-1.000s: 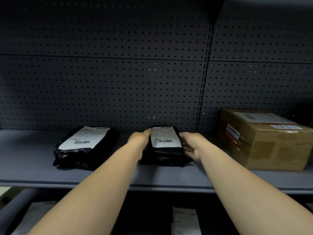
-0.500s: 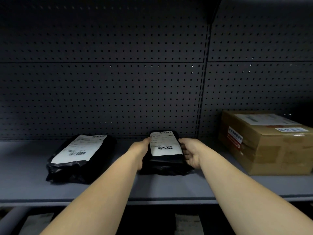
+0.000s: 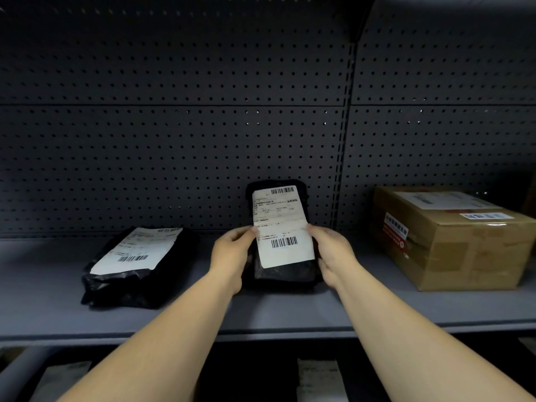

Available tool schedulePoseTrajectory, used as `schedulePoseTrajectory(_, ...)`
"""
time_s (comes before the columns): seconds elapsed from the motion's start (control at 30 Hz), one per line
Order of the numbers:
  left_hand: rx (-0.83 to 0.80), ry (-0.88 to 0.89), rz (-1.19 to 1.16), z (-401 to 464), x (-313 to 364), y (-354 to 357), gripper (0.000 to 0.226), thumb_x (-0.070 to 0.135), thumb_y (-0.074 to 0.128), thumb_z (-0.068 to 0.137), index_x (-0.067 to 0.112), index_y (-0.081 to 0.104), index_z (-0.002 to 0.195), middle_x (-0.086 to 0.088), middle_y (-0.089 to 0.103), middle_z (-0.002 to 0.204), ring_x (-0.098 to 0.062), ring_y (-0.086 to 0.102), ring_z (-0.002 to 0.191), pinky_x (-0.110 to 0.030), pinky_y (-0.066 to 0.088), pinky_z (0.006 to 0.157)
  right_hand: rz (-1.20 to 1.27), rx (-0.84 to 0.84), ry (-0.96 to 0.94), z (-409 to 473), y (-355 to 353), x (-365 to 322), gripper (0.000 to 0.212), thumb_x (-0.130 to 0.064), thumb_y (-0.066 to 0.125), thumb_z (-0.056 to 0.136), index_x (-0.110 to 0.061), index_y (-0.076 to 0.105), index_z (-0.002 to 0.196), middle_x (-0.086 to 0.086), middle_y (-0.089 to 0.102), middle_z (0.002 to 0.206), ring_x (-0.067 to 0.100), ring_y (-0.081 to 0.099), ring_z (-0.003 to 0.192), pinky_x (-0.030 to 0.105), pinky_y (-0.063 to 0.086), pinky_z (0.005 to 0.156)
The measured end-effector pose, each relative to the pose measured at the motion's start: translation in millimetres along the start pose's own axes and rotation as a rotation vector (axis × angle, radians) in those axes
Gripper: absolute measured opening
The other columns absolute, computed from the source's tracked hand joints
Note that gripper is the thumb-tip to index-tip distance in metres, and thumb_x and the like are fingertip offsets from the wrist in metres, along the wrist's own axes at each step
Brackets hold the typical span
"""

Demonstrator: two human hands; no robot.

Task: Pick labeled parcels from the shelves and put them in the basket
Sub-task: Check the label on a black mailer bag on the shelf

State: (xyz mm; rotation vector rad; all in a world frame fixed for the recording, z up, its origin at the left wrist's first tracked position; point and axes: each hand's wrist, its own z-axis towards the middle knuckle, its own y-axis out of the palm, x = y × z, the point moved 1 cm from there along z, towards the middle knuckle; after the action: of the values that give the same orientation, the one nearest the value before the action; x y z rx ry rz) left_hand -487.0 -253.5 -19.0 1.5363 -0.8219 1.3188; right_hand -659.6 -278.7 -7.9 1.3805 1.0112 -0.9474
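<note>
Shelving is running across the view: a dark pegboard back (image 3: pixel 174 140) and a grey shelf (image 3: pixel 43 285) carrying the stock. Largest item, a brown cardboard box (image 3: pixel 452 239), is sitting to the right, labelled on top. A black bagged parcel (image 3: pixel 136 265) is lying flat to the left, label up. Between them, the small black parcel (image 3: pixel 282 227) is tilting up on its near edge, label facing the person. The left hand (image 3: pixel 232 256) and right hand (image 3: pixel 333 253) are clasping its two sides, fingers curled around it. No basket is showing. In my judgement the lift is going best with both grips staying low on the bag rather than on the loose label, drawing it straight out, clear of its neighbours.
</note>
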Motion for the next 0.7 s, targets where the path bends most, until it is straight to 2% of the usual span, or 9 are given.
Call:
schedulePoseTrajectory(0.1, -0.031, 0.065, -0.036, -6.8, 0.6, -5.2, 0.009, 0.027, 0.067, 0.085, 0.029, 0.074, 0.079, 0.006, 0.076, 0.088, -0.014, 0.071, 0.082, -0.021, 0.054, 0.06, 0.008, 0.016, -0.075, -3.6, 0.3, 1.3, 0.006, -0.017, 0.063, 0.088, -0.012, 0.066, 0.086, 0.007, 0.073, 0.09, 0.018, 0.069, 0.082, 0.028, 0.054, 0.066)
schedulePoseTrajectory(0.17, -0.05, 0.093, -0.054, -10.8, 1.4, -7.6, 0.011, 0.026, 0.067, 0.085, 0.032, 0.074, 0.079, 0.007, 0.076, 0.088, -0.008, 0.072, 0.077, -0.013, 0.049, 0.05, 0.039, 0.01, -0.104, -5.8, 0.3, 2.0, 0.003, -0.015, 0.064, 0.087, -0.013, 0.066, 0.086, 0.007, 0.073, 0.091, 0.019, 0.069, 0.083, 0.03, 0.055, 0.071)
schedulePoseTrajectory(0.23, -0.053, 0.113, -0.059, -13.5, 2.5, -8.5, 0.013, 0.025, 0.067, 0.085, 0.033, 0.073, 0.079, 0.007, 0.076, 0.089, -0.007, 0.072, 0.078, -0.016, 0.051, 0.055, 0.071, 0.009, -0.122, -7.6, 0.5, 2.5, 0.001, -0.013, 0.066, 0.085, -0.013, 0.066, 0.085, 0.006, 0.073, 0.089, 0.017, 0.069, 0.081, 0.029, 0.055, 0.071)
schedulePoseTrajectory(0.33, -0.058, 0.155, -0.101, -14.2, 2.4, -9.2, 0.011, 0.016, 0.066, 0.086, 0.024, 0.073, 0.084, 0.001, 0.075, 0.093, -0.014, 0.071, 0.088, -0.028, 0.053, 0.076, 0.107, 0.006, -0.139, -10.0, 0.1, 2.5, 0.003, -0.011, 0.068, 0.083, -0.013, 0.066, 0.085, 0.004, 0.075, 0.086, 0.014, 0.07, 0.078, 0.026, 0.054, 0.067)
schedulePoseTrajectory(0.47, -0.068, 0.201, -0.123, -15.8, 3.2, -10.5, 0.011, 0.011, 0.065, 0.086, 0.02, 0.071, 0.09, 0.001, 0.075, 0.093, -0.015, 0.071, 0.09, -0.028, 0.053, 0.078, 0.147, -0.009, -0.168, -13.0, -0.6, 3.4, 0.006, -0.01, 0.07, 0.082, -0.014, 0.067, 0.086, 0.002, 0.075, 0.085, 0.011, 0.072, 0.077, 0.025, 0.055, 0.066)
schedulePoseTrajectory(0.6, -0.061, 0.228, -0.132, -19.9, 6.3, -10.0, 0.012, 0.01, 0.065, 0.086, 0.018, 0.07, 0.093, -0.001, 0.075, 0.095, -0.018, 0.069, 0.095, -0.032, 0.053, 0.086, 0.164, -0.023, -0.204, -15.7, -0.9, 4.9, 0.007, -0.009, 0.069, 0.082, -0.013, 0.067, 0.087, 0.003, 0.076, 0.087, 0.012, 0.072, 0.08, 0.028, 0.056, 0.072)
schedulePoseTrajectory(0.7, -0.052, 0.258, -0.137, -22.9, 7.7, -10.3, 0.012, 0.008, 0.065, 0.086, 0.018, 0.07, 0.091, 0.001, 0.075, 0.092, -0.016, 0.07, 0.094, -0.03, 0.053, 0.086, 0.165, -0.03, -0.233, -17.1, 0.0, 4.6, 0.007, -0.008, 0.068, 0.082, -0.013, 0.067, 0.087, 0.002, 0.075, 0.087, 0.012, 0.071, 0.082, 0.028, 0.056, 0.074)
